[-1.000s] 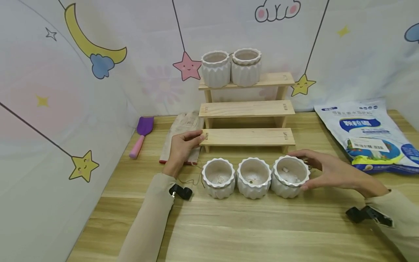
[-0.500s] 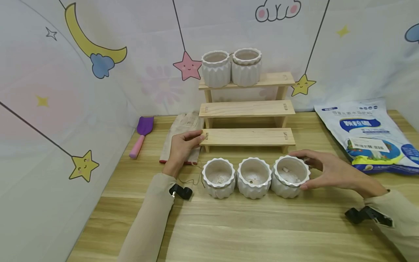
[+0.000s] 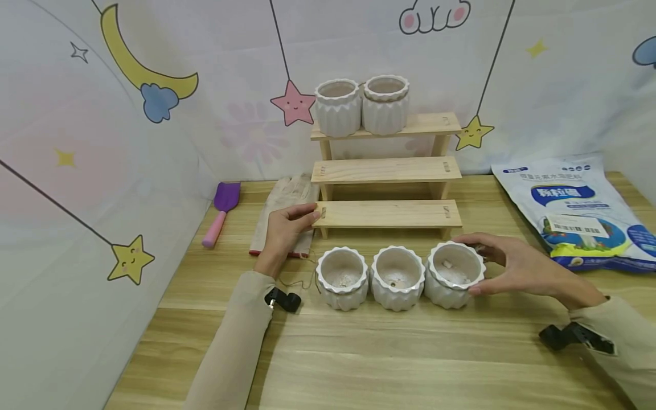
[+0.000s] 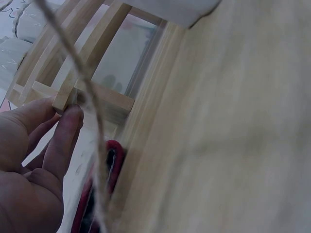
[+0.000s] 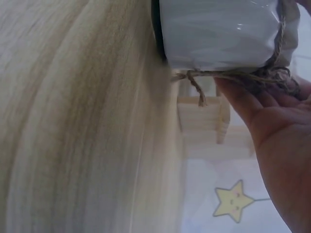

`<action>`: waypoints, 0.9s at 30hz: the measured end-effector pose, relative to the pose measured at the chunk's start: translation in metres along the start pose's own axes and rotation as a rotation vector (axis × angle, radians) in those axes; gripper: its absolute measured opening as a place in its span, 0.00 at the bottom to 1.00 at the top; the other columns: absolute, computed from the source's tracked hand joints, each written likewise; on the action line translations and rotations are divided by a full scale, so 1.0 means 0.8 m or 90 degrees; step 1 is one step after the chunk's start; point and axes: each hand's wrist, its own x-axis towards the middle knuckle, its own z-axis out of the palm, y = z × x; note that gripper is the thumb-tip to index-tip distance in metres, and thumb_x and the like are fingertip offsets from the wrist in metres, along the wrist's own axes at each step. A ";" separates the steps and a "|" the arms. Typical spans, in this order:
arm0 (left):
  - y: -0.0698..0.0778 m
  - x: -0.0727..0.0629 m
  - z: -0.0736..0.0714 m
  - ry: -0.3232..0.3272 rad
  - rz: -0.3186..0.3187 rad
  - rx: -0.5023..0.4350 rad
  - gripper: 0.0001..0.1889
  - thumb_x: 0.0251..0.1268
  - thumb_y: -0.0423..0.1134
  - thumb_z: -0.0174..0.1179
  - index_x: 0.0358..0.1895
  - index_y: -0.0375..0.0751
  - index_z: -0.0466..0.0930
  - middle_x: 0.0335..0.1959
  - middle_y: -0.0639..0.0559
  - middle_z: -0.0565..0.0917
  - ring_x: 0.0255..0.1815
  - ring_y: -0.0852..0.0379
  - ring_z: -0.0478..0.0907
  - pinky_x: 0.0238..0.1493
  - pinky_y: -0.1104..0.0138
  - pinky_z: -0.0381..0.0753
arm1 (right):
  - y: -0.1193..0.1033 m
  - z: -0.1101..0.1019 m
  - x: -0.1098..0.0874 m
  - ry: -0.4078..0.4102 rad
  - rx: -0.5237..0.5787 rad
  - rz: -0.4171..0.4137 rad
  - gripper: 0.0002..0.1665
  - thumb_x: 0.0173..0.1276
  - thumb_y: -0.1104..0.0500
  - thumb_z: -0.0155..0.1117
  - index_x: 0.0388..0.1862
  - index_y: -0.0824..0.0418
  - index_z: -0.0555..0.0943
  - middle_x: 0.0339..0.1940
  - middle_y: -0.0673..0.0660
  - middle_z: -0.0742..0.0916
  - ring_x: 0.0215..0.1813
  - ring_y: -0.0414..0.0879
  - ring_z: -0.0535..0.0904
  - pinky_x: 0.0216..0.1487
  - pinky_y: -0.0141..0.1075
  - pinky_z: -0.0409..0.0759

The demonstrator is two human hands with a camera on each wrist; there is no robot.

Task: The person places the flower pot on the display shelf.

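In the head view, my left hand (image 3: 286, 230) pinches the left end of the lowest board of a three-tier wooden plant stand (image 3: 386, 215). The left wrist view shows thumb and fingers around that board end (image 4: 68, 97). My right hand (image 3: 525, 267) grips the rightmost white flowerpot (image 3: 451, 295) by its right side, thumb in front and fingers behind. Brown twine (image 5: 228, 75) is tied around this pot below its scalloped rim. To its left in the same row stand a middle flowerpot (image 3: 398, 296) and a left flowerpot (image 3: 342, 297). Small crumbs lie inside the pots.
Two more white pots (image 3: 338, 117) stand on the top tier. Left of the stand lie folded work gloves (image 3: 287, 196) and a purple shovel (image 3: 226, 196) with a pink handle. A fertilizer bag (image 3: 579, 210) lies at right. Printed cloth (image 3: 246, 74) hangs behind.
The rightmost pot in my right hand has shifted very slightly upward and away from me. My left hand stays on the stand, and the other pots have not moved.
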 end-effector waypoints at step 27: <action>0.000 0.001 0.001 0.004 -0.001 0.010 0.15 0.68 0.30 0.74 0.55 0.29 0.89 0.52 0.39 0.90 0.38 0.64 0.87 0.41 0.71 0.89 | -0.017 -0.022 0.008 0.095 -0.027 -0.004 0.49 0.49 0.69 0.89 0.72 0.60 0.79 0.64 0.49 0.84 0.65 0.31 0.77 0.63 0.18 0.73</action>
